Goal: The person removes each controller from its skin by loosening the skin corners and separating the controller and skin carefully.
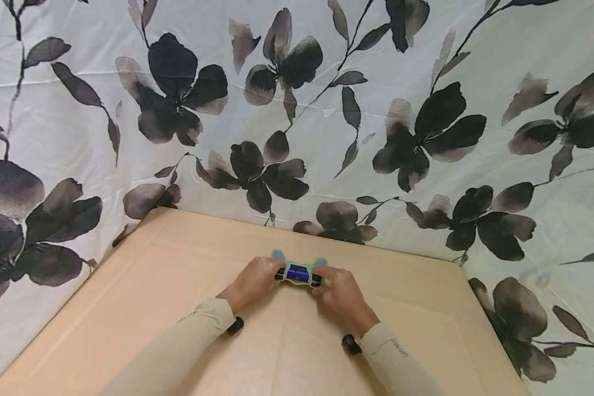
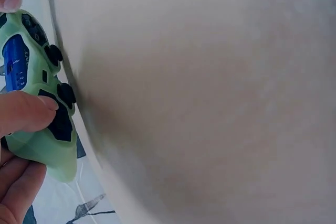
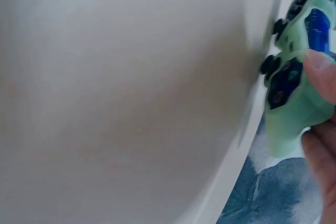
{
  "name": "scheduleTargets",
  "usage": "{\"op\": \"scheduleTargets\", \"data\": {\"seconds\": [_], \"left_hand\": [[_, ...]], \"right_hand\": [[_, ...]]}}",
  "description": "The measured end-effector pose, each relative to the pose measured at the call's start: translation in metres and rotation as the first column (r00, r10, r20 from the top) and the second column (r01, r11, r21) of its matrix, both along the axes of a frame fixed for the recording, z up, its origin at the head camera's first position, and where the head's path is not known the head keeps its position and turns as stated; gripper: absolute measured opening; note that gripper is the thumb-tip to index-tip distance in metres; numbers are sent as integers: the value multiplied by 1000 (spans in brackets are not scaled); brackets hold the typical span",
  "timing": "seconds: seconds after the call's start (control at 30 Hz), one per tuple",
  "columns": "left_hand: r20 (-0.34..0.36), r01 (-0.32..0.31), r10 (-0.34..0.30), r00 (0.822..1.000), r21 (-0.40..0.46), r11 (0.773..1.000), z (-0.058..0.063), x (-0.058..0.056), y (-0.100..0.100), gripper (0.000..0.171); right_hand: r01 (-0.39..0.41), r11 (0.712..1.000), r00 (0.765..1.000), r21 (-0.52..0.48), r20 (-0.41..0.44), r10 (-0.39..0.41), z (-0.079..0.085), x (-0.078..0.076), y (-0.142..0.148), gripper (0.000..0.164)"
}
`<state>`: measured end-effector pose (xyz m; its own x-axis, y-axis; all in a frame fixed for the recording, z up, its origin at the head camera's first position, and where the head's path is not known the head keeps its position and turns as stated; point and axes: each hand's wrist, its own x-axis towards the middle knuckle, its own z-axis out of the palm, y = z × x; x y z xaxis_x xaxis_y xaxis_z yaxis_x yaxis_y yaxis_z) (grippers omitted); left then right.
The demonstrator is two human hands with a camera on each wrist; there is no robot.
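A game controller in a pale green sleeve, with a blue centre and black buttons, is held up over the table by both hands. Its two handles point away from the person in the head view. My left hand grips one side; in the left wrist view its thumb lies across the face of the controller, beside a thumbstick, with fingers curled behind. At the other side, my right hand grips it too. The right wrist view shows that thumb near the face buttons and fingers behind the handle.
Beneath the hands is a tan-covered table. A white cloth with dark flowers hangs behind it and at both sides. Each wrist wears a small black device, one seen below the left wrist, one beside the right.
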<state>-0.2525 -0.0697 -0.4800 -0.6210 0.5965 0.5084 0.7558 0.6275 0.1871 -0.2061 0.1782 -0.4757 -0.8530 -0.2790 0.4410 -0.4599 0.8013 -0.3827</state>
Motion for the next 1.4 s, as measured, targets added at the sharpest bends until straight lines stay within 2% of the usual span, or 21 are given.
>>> {"op": "scheduleTargets", "data": {"seconds": [0.1, 0.23, 0.47, 0.67, 0.87, 1.07, 1.13, 1.27, 1.4], "left_hand": [[15, -10, 10, 1000, 11, 1000, 2, -1, 1, 28], [18, -15, 15, 1000, 8, 1000, 5, -2, 1, 26], [-9, -14, 14, 1000, -9, 1000, 8, -5, 3, 23], [-22, -15, 14, 1000, -20, 1000, 9, -7, 4, 22], [12, -41, 41, 999, -41, 998, 12, -7, 3, 21], [10, -32, 32, 999, -33, 999, 10, -7, 2, 20], [4, -28, 28, 1000, -29, 999, 9, -6, 2, 21], [-11, -14, 14, 1000, -35, 999, 8, -5, 2, 21], [-21, -16, 15, 1000, -39, 999, 5, -4, 0, 23]], "right_hand": [[43, 999, 995, -26, 93, -40, 2, -2, -4, 37], [125, 987, 981, -99, 163, -107, 1, -4, -12, 31], [259, 953, 963, -159, 125, -241, 4, -8, -26, 23], [278, 937, 953, -211, 182, -242, 10, -12, -26, 7], [177, 971, 972, -162, 182, -147, 16, -15, -23, 13], [44, 999, 985, 7, 166, -45, 22, -16, -13, 10], [-19, 996, 990, 91, 139, 7, 24, -17, -10, 8], [-125, 965, 988, 228, 117, 101, 32, -18, -8, 8], [-188, 933, 976, 305, 160, 145, 39, -20, -14, 16]]}}
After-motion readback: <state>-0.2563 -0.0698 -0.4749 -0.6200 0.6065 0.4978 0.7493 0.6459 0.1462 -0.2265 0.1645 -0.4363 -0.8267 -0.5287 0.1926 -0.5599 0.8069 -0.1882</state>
